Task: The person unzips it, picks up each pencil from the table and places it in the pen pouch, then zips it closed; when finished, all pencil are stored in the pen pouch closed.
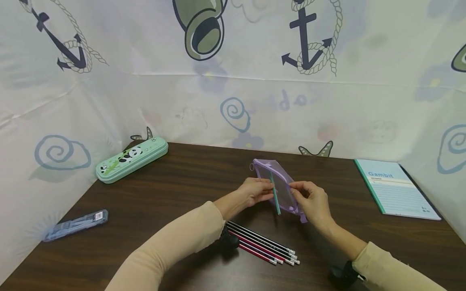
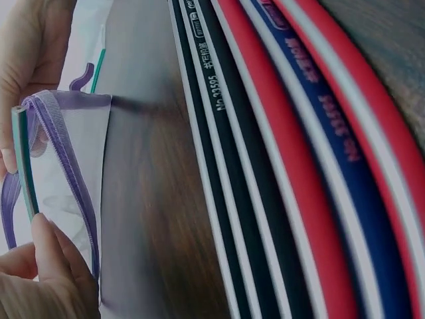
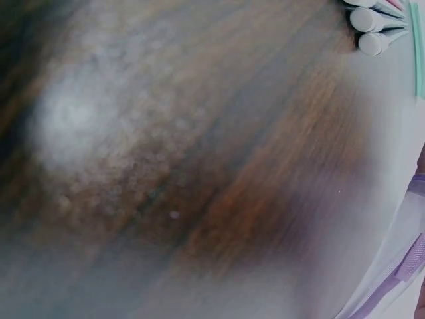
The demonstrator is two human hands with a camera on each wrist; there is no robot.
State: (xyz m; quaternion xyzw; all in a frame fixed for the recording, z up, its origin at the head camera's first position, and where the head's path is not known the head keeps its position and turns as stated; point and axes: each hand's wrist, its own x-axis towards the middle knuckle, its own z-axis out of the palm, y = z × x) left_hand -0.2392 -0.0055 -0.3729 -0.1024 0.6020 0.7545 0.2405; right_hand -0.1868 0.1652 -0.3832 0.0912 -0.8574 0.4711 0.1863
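You are wearing plain, cream long sleeves (image 1: 174, 238), and black devices (image 1: 230, 240) are showing near both ends.

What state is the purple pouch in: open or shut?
Open: the purple pouch has its zipper edges spread apart in the left wrist view.

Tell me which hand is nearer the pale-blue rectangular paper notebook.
Right. The right hand is to the left of the pale-blue rectangular paper notebook; the left hand, pinching a slim green pencil, is farther left.
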